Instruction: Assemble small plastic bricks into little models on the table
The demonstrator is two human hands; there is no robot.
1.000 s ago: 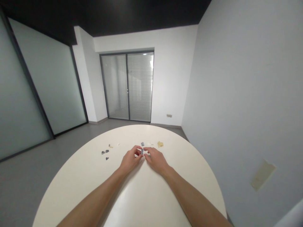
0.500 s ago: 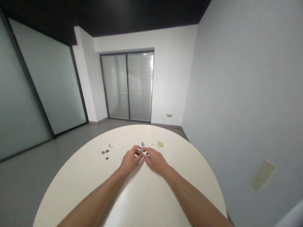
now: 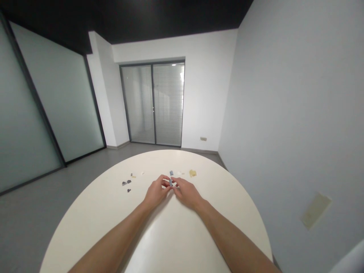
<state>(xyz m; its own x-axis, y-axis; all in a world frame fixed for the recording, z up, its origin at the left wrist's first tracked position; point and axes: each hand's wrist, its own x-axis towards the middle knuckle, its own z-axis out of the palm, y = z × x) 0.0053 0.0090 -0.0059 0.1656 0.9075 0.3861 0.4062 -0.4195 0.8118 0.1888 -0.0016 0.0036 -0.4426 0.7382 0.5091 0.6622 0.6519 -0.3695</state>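
Note:
Between the fingertips of both hands is a small blue-grey piece, too small to tell its exact kind. My left hand pinches it from the left with thumb and fingers. From the right, my right hand closes on the same piece. Another small blue-grey piece lies on the table just beyond the fingertips. To its right are tiny white pieces and a flat yellow piece.
Several small dark grey pieces lie on the left of the round white table, with a small yellowish bit and a white bit near them. A grey wall rises close to the table's right side.

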